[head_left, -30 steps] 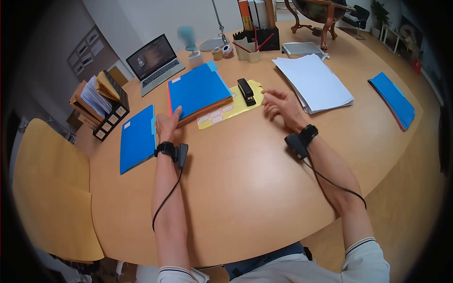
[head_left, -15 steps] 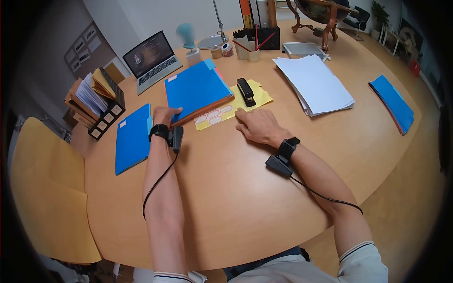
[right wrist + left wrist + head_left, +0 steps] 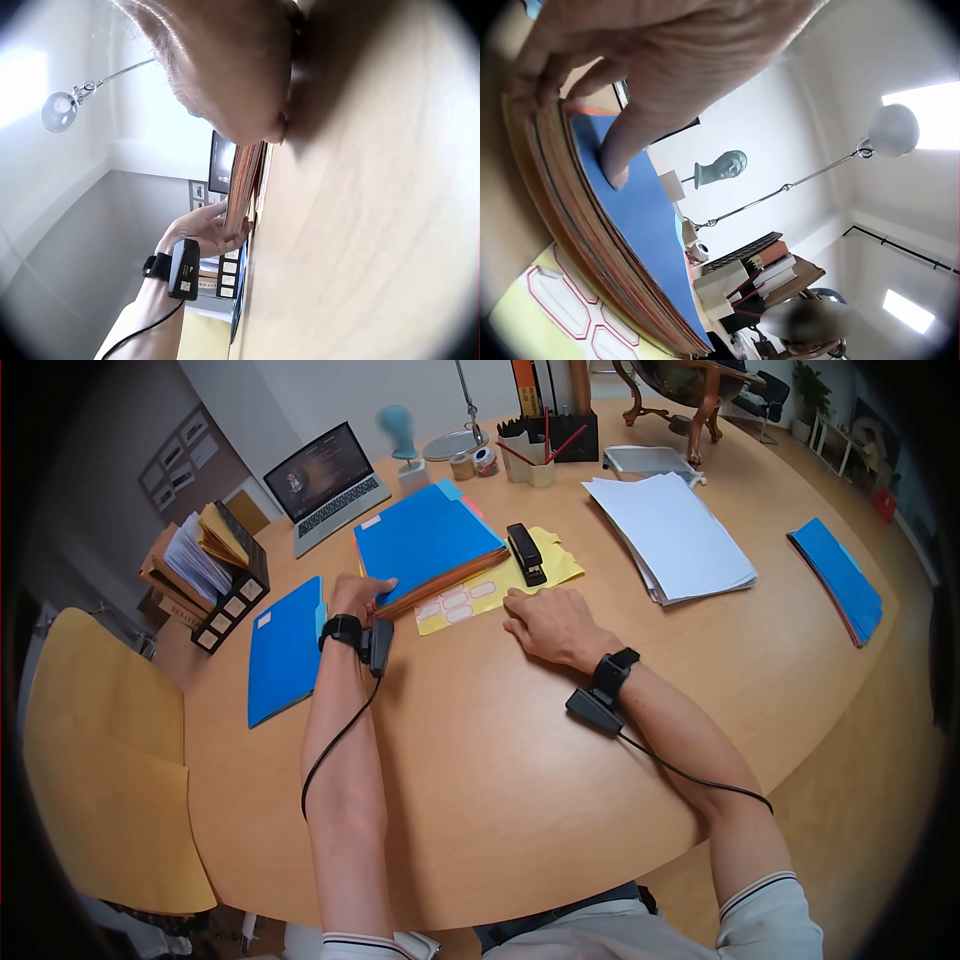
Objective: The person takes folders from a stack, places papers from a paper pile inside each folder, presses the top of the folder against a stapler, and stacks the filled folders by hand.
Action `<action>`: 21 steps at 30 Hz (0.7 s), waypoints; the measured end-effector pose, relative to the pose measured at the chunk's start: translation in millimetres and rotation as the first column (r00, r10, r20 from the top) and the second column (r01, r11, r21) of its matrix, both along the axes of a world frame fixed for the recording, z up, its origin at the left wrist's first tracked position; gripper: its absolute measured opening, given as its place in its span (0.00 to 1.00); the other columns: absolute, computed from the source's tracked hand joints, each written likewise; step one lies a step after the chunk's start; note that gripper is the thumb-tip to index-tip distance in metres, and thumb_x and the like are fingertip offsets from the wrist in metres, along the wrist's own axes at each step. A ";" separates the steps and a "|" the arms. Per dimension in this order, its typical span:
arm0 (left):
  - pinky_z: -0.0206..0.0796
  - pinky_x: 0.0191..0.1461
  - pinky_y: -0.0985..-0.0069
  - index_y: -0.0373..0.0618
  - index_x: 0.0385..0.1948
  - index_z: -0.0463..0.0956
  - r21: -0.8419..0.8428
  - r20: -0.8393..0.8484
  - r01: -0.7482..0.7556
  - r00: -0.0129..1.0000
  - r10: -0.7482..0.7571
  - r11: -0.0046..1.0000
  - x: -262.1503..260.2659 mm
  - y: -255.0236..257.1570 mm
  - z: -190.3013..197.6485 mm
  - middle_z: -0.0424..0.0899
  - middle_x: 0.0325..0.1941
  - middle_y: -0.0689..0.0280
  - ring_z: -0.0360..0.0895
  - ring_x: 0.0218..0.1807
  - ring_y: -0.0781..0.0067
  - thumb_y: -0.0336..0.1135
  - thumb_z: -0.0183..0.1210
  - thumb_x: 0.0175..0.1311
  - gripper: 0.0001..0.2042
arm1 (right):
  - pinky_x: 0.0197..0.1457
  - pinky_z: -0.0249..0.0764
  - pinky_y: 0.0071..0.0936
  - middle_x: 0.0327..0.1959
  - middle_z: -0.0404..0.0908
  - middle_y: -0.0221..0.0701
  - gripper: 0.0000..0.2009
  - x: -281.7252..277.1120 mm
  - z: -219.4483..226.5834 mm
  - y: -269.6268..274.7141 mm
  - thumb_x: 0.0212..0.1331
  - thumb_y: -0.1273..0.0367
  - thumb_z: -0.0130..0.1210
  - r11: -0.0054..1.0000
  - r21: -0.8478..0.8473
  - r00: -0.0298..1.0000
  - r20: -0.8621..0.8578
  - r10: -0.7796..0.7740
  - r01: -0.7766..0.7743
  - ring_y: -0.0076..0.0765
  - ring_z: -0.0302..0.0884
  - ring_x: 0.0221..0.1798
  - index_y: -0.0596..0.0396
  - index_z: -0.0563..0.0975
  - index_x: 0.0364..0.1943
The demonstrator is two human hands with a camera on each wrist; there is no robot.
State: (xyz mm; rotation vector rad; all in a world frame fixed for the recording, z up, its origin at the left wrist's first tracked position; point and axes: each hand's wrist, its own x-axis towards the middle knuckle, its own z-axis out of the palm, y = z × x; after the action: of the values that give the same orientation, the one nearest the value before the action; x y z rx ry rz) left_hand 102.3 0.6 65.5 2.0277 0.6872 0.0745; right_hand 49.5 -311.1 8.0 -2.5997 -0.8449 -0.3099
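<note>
My left hand (image 3: 357, 597) grips the near-left corner of a thick stack of blue folders (image 3: 425, 535). In the left wrist view its thumb (image 3: 616, 166) lies on the blue cover, while the other fingers reach round the side of the stack. Under and beside the stack lies a yellow sheet with red-outlined labels (image 3: 470, 603). A black stapler (image 3: 526, 554) rests on that sheet's right part. My right hand (image 3: 556, 628) lies low over the table, palm down, its index fingertip right at the sheet's near edge below the stapler. Its other fingers are mostly hidden.
Another blue folder (image 3: 285, 650) lies left of my left hand, near a file box (image 3: 230, 600). A laptop (image 3: 325, 485) stands behind. White papers (image 3: 670, 540) and a smaller blue stack (image 3: 838, 580) lie to the right. A pen holder (image 3: 530, 460) stands at the back.
My right hand has come left and toward me, from right of the stapler to the yellow sheet's near edge, turning palm down. The left hand stays at the folder stack's corner.
</note>
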 end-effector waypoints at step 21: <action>0.64 0.26 0.64 0.35 0.29 0.79 0.145 -0.108 -0.046 0.992 0.062 0.988 46.2 46.4 -22.0 0.79 0.28 0.60 0.73 0.23 0.66 0.32 0.80 0.48 0.17 | 0.37 0.75 0.49 0.24 0.82 0.41 0.12 -1.9 2.0 -4.6 0.64 0.58 0.56 0.999 0.016 1.000 -0.007 -0.030 0.030 0.52 0.83 0.31 0.52 0.78 0.37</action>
State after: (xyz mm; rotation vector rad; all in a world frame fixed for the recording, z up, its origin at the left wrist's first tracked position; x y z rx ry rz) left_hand 148.6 47.0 43.5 2.1623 0.8286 0.0427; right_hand 47.6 -315.8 10.0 -2.5991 -0.7988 -0.3152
